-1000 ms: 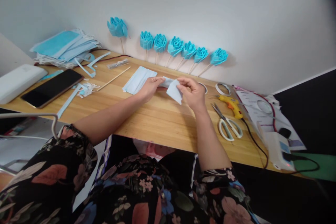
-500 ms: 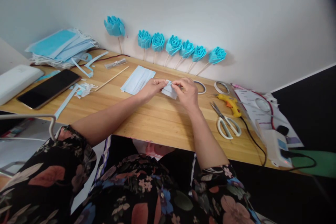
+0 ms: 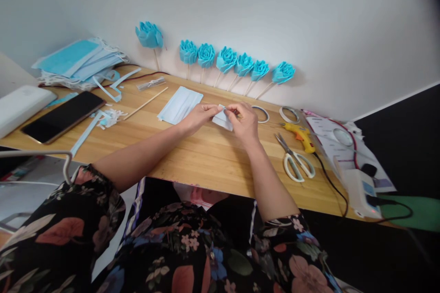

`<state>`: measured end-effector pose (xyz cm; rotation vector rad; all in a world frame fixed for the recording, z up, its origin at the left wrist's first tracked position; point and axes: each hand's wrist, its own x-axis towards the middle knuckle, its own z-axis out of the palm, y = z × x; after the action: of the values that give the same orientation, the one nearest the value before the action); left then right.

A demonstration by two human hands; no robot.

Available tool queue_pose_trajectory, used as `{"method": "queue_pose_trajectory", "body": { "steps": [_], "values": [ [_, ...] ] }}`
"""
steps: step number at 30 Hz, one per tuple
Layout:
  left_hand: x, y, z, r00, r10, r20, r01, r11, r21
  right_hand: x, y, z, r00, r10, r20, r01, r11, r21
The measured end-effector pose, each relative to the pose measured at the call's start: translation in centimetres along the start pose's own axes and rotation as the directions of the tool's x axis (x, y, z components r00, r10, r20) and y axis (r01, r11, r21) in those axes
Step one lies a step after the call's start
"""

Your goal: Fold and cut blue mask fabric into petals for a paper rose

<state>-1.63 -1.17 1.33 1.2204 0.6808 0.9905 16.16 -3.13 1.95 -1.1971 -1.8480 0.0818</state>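
Between my two hands is a small pale blue-white piece of mask fabric (image 3: 223,121), its lower part hanging free. My left hand (image 3: 202,116) pinches its upper left edge, and my right hand (image 3: 243,119) grips the upper right side with thumb and fingers. The fingertips hide the top edge in part. Left of my left hand lies a flat light-blue face mask (image 3: 181,104). Just behind my right hand a white tape roll (image 3: 261,113) rests on the wooden table (image 3: 206,160).
Blue fabric flowers (image 3: 227,59) on sticks stand along the wall. Scissors (image 3: 294,158), a yellow glue gun (image 3: 300,136) and a power strip (image 3: 363,194) lie to the right. A mask stack (image 3: 79,62), phone (image 3: 63,116), scraps (image 3: 112,118) and a wooden stick (image 3: 146,103) are left.
Both hands stay almost in place, still pinching the fabric piece. Its hanging part shows slightly flatter and more to the right, with a small shift of the fingers.
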Motion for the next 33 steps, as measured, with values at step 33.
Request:
{"method": "queue_pose_trajectory", "body": {
  "steps": [33],
  "values": [
    [0.03,0.19,0.02,0.995,0.047,-0.09,-0.047,0.999,0.006,0.0,-0.17,0.03,0.998,-0.04,-0.038,0.04,0.999,-0.01]
  ]
}}
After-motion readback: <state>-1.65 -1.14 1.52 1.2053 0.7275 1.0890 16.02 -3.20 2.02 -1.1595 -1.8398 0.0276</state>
